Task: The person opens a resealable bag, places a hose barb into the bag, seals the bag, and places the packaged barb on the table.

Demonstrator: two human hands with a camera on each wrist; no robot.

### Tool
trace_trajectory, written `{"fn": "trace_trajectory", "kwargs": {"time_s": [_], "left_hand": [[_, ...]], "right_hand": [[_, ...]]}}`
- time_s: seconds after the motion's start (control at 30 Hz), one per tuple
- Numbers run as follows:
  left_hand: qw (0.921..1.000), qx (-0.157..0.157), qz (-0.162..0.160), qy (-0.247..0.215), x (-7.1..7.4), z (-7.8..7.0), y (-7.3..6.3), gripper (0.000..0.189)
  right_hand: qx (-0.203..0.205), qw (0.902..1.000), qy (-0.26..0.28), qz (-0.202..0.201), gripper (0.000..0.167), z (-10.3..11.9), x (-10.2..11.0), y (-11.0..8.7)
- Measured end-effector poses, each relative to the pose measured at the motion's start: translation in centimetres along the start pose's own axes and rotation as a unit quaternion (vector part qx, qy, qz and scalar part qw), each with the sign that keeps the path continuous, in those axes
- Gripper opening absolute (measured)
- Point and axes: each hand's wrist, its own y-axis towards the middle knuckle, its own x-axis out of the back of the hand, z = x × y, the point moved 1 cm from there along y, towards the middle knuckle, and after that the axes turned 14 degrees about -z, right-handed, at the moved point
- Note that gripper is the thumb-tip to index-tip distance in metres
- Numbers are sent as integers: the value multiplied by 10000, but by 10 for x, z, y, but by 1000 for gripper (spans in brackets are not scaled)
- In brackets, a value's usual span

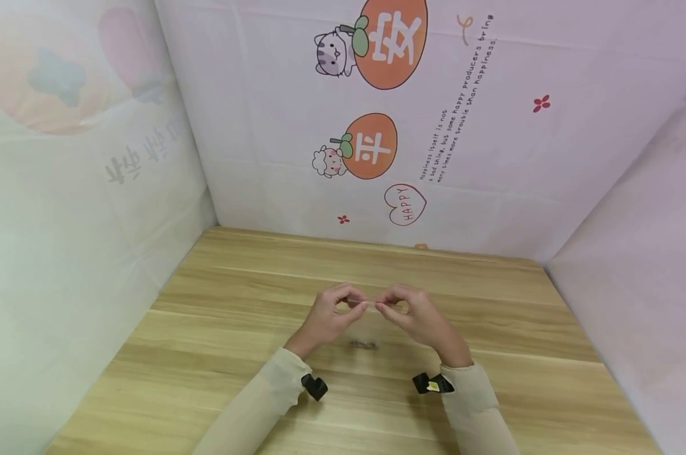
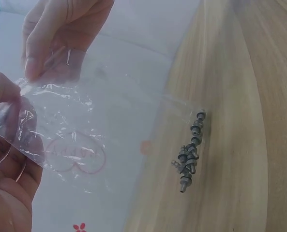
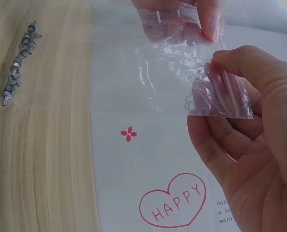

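Between both hands hangs a clear plastic zip bag (image 2: 75, 106), its mouth end uppermost. My left hand (image 1: 328, 316) pinches one side of that end between thumb and fingers. The right hand (image 1: 422, 319) pinches the other side, close by, at the red-lined zip strip (image 3: 239, 89). Small grey metal fittings (image 3: 20, 60) lie in a row along the bag's bottom end, below the hands. From the head view the bag is barely visible, and the fittings (image 1: 364, 345) appear as a small dark cluster. Whether the bag's mouth is parted cannot be told.
A wood-grain table (image 1: 234, 303) lies under the hands. White printed cloth (image 1: 274, 126) rises behind it, with similar cloth walls to the left and right. Each wrist carries a black camera, the left one (image 1: 314, 387) and the right one (image 1: 432, 383).
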Motion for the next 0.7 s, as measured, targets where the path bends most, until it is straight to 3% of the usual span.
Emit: {"fn": "trace_trajectory", "kwargs": {"time_s": [0.37,0.7], "left_hand": [[9997,-130,222,-61,-3,-3,0,7],[9989,346,246,-200,1,-4,1,8]], "right_hand": [[-18,9995,40,322,11,2,-1,1],[204,9998,75,15,5,-3,1,-1]]}}
